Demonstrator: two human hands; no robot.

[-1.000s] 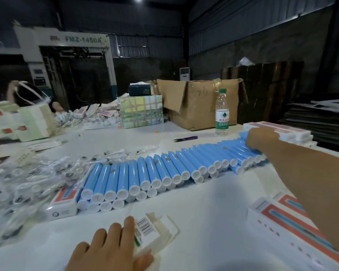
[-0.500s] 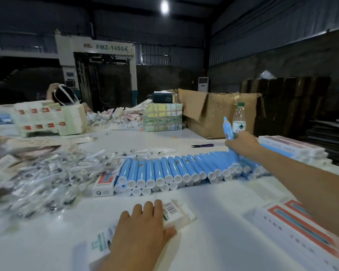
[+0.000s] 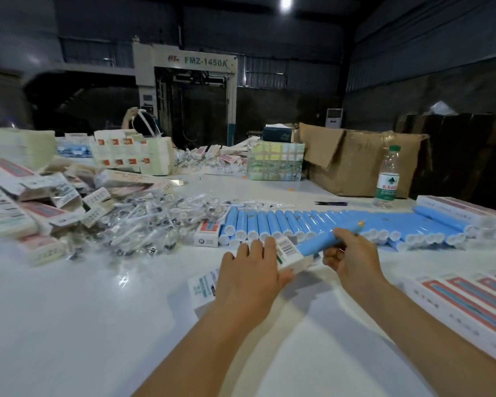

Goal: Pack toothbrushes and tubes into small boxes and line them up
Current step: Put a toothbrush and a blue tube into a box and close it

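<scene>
Midway through one packing cycle, judged from the tabletop [image 3: 69, 325]: held flat near the middle of the tabletop by the left hand [image 3: 249, 270], fingers straight and pressing, a small white box [image 3: 288, 253] with its open end turned toward the right hand [image 3: 352, 253]; gripped in that right hand's curled fingers, a blue tube [image 3: 327, 239], cap end at the box mouth and seemingly just entering. Already done, by appearance: flat packed boxes [image 3: 470, 305] lined up at the near right edge, more stacked at the far right edge. Left to do: a long row of blue tubes [image 3: 312, 222] across the middle, a heap of bagged toothbrushes [image 3: 155, 222] toward the left edge, loose unfilled cartons [image 3: 40, 196] beyond; hence much work remaining. Not discernible: whether a toothbrush already lay inside the box. Compared with half a second before: right hand, then raised over the far end of the row with the tube freshly lifted, brought back to the box; left hand kept on the box throughout.
</scene>
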